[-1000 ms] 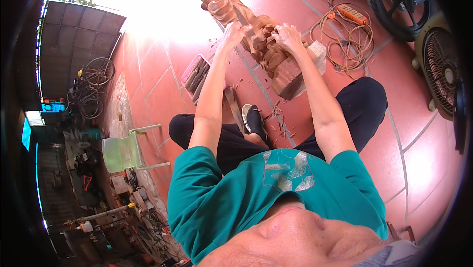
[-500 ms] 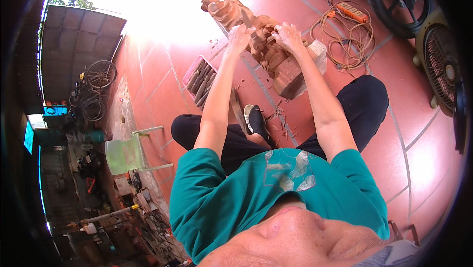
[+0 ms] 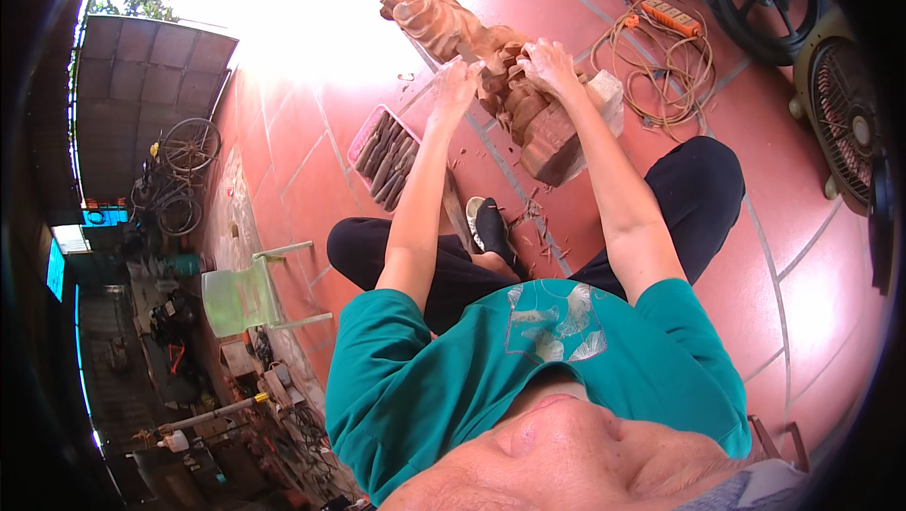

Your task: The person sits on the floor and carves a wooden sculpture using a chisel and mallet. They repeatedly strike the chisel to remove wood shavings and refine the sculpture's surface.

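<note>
A reddish-brown carved wooden figure [image 3: 444, 25] lies slantwise on the floor beyond my feet, its blocky base [image 3: 555, 150] toward me. My left hand [image 3: 455, 86] is at the figure's left side, fingers curled together; what they hold, if anything, is too small to make out. Bent over the carving's upper right side, my right hand [image 3: 549, 67] grips the wood with its fingertips. A pink basket [image 3: 358, 145] of wooden-handled tools [image 3: 387, 160] stands left of my left forearm. Wood shavings [image 3: 540, 218] are scattered between the base and my shoe.
An orange power strip [image 3: 672, 17] with a coiled cord [image 3: 661, 113] lies right of the carving. A fan [image 3: 849, 119] and a black wheel [image 3: 755, 1] stand at the far right. On the left are a green chair [image 3: 238, 299] and bicycles [image 3: 189, 145]. A wooden piece [image 3: 455, 209] lies beside my shoe [image 3: 491, 226].
My left hand has moved slightly nearer to me and left. A dark, narrow shape by its fingers no longer shows. My right hand stays on the carving, shifted slightly.
</note>
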Motion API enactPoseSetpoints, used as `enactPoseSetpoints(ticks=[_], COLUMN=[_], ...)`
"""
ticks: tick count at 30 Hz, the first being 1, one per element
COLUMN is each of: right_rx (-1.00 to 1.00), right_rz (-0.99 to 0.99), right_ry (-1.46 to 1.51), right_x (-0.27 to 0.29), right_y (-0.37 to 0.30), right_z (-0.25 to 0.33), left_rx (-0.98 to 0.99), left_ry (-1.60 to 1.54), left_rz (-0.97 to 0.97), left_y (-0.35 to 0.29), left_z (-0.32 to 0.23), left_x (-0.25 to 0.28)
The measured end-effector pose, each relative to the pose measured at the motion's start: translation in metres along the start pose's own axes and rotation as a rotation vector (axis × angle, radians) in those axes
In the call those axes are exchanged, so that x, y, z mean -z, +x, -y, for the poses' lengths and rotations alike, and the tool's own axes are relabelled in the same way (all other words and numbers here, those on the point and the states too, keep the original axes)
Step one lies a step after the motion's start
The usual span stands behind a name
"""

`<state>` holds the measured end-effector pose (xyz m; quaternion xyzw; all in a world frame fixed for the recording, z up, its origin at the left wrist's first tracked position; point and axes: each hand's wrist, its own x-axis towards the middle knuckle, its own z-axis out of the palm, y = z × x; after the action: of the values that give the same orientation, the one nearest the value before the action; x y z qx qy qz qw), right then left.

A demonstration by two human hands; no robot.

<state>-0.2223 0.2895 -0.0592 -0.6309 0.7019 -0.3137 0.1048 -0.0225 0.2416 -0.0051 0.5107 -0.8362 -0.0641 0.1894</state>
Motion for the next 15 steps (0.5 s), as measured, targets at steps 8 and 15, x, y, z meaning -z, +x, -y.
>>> enactPoseSetpoints(ticks=[8,15], right_rx=[0.007,-0.019], right_rz=[0.013,0.022], right_ry=[-0.004,-0.003], right_x=[0.0,0.001], right_y=[0.002,0.002], right_z=[0.009,-0.003], left_rx=[0.087,0.076], left_ry=[-0.316,-0.456], left_rz=[-0.13,-0.064], left_y=[0.011,-0.016], left_z=[0.026,0.007], left_x=[0.005,-0.003])
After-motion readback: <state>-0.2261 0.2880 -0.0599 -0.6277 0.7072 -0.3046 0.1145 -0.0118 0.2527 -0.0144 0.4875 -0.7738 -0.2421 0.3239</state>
